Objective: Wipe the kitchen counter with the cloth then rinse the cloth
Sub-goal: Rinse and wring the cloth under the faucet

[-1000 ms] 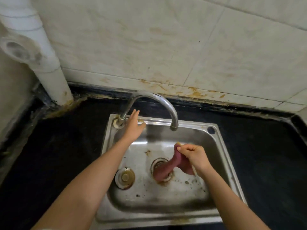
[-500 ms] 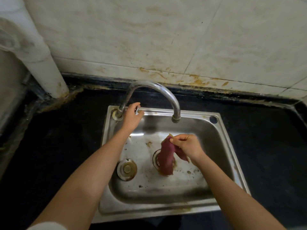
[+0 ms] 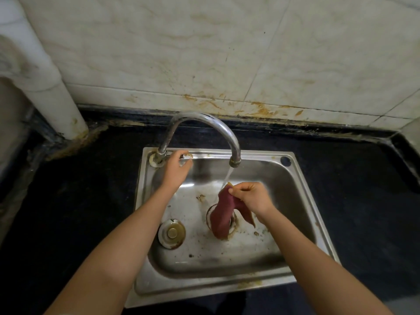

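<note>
A dark red cloth (image 3: 223,215) hangs from my right hand (image 3: 250,196), which pinches its top edge over the drain of the steel sink (image 3: 302,201). Water (image 3: 228,178) runs from the curved chrome tap (image 3: 204,123) and falls onto the top of the cloth. My left hand (image 3: 176,169) is closed on the tap handle at the sink's back left rim, beside the tap's base. The black counter (image 3: 79,201) surrounds the sink.
A round metal drain plug (image 3: 172,233) lies on the sink floor left of the drain. A white pipe (image 3: 52,94) rises at the back left corner. Stained wall tiles (image 3: 204,53) stand behind the counter.
Water now flows from the tap; before it did not. My left hand closed on the handle. My right hand lifted the cloth up under the spout.
</note>
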### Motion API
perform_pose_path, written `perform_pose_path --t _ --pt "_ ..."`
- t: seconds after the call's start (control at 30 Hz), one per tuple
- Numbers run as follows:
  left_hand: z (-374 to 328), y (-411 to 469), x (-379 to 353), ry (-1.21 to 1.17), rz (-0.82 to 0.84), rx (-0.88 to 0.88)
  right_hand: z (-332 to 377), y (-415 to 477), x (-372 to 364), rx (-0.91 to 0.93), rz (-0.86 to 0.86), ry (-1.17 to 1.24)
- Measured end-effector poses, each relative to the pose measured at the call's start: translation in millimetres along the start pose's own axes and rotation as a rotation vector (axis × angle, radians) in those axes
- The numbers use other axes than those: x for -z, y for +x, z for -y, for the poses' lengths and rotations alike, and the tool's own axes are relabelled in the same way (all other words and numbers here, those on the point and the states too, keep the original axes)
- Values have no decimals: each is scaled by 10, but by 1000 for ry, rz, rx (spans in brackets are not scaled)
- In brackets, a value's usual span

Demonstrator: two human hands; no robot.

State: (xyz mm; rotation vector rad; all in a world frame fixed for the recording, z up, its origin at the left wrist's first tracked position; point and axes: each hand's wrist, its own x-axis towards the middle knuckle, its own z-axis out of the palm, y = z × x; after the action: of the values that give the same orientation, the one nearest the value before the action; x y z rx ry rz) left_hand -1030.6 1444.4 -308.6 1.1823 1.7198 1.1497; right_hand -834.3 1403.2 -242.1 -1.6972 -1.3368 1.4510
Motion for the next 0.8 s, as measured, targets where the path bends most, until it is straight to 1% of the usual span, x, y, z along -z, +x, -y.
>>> perform_pose_path --t 0.07,0.13,0.2,0.3,0.4,0.47,0.53,0.67,0.8 --pt "-25 -70 9 74 -33 -99 21 5 -21 3 11 15" --pt "-40 -194 -10 83 -94 -220 46 33 -47 11 29 5" --pt "-59 -350 -54 37 -155 -252 72 95 -75 34 41 -32" --pt "-32 -571 -109 -42 -196 -147 117 211 -129 65 39 -85" --pt "60 -700 -121 -74 -242 -16 166 319 -175 53 61 -15" --pt "82 -732 -106 -71 -259 20 204 368 -206 46 67 -24" --pt "72 -696 -87 -59 -236 44 231 408 -247 51 86 -56" --pt "-53 -533 -98 -87 -67 89 256 469 -342 50 126 -11" --pt "-261 -389 -175 -192 67 123 262 490 -377 82 109 -103"
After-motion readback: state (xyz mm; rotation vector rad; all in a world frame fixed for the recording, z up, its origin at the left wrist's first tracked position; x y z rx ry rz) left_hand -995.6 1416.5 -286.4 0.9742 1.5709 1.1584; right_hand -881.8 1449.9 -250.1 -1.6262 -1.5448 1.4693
